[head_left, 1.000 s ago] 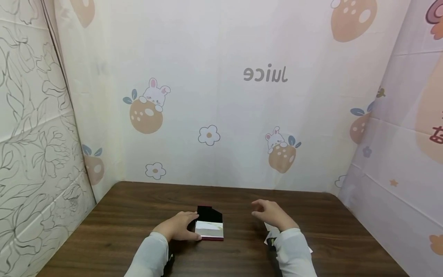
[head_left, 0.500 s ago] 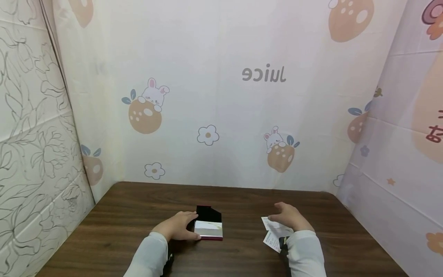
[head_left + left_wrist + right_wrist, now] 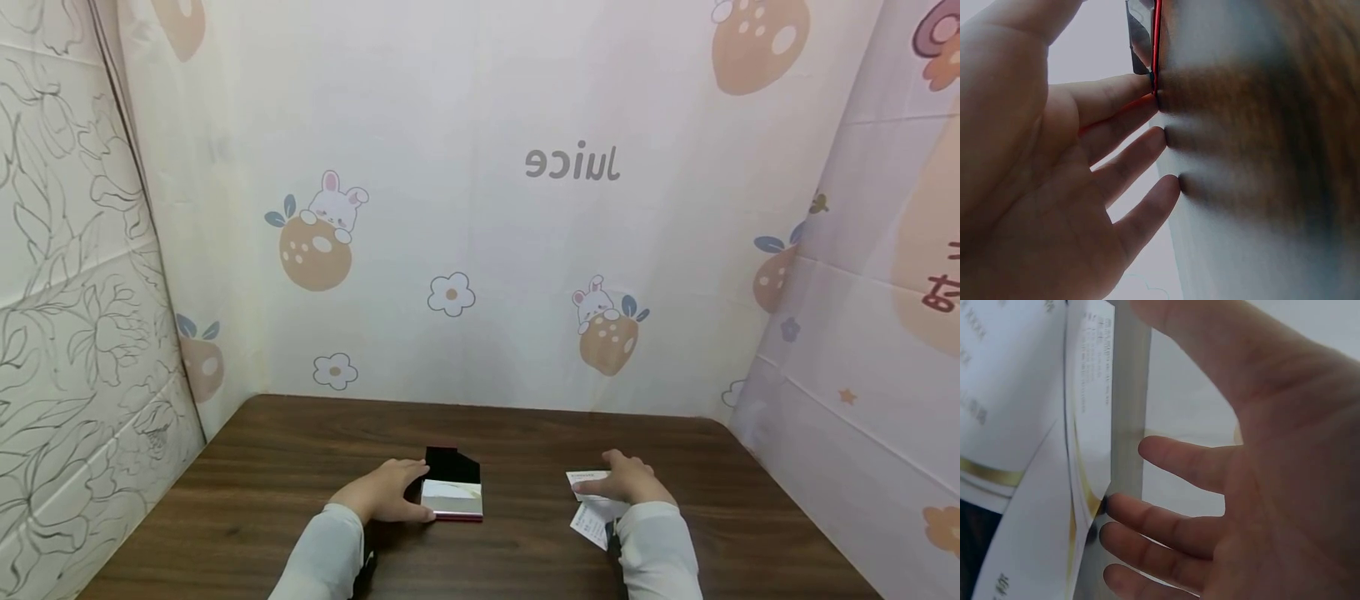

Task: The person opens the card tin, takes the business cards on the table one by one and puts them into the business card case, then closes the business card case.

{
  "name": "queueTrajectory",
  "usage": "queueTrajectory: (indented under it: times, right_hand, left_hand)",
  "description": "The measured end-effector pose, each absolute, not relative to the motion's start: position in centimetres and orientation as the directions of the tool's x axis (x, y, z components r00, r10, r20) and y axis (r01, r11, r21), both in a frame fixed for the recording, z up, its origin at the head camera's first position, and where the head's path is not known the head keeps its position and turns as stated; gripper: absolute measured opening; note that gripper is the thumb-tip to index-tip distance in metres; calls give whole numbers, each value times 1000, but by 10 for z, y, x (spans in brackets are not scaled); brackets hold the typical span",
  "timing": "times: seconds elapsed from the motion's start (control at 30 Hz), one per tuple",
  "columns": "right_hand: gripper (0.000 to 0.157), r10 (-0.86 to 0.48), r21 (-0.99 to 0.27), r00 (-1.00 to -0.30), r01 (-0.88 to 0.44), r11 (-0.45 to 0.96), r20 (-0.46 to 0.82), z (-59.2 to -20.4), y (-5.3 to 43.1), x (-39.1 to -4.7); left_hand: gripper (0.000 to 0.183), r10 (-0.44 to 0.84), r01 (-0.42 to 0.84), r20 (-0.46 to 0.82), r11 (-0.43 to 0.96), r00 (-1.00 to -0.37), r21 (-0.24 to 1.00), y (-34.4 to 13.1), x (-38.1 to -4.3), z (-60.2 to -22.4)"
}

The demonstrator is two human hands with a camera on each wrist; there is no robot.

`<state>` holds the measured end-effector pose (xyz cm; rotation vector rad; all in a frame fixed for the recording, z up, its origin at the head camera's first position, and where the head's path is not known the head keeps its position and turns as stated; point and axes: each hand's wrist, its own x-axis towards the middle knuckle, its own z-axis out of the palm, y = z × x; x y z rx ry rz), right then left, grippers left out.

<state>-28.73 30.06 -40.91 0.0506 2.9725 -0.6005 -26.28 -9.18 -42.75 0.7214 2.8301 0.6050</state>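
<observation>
Head view shows the opened card case (image 3: 452, 500) on the tabletop (image 3: 300, 442), with white cards (image 3: 590, 523) overlapping to its right. The left hand (image 3: 384, 490), fingers spread, touches its left side; the right hand (image 3: 633, 482), fingers apart, is over the cards, contact unclear.

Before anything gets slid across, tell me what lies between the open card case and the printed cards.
In the head view, only bare wood-grain tabletop lies between the open card case and the printed cards.
</observation>
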Motion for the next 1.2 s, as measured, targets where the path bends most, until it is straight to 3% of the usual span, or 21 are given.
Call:
queueTrajectory:
  times: [1.2]
  right_hand:
    - [86, 37, -453, -997, 64, 889, -68, -418, 305, -292]
  left_hand:
    - [78, 483, 421, -50, 806, -874, 417, -91, -263, -428]
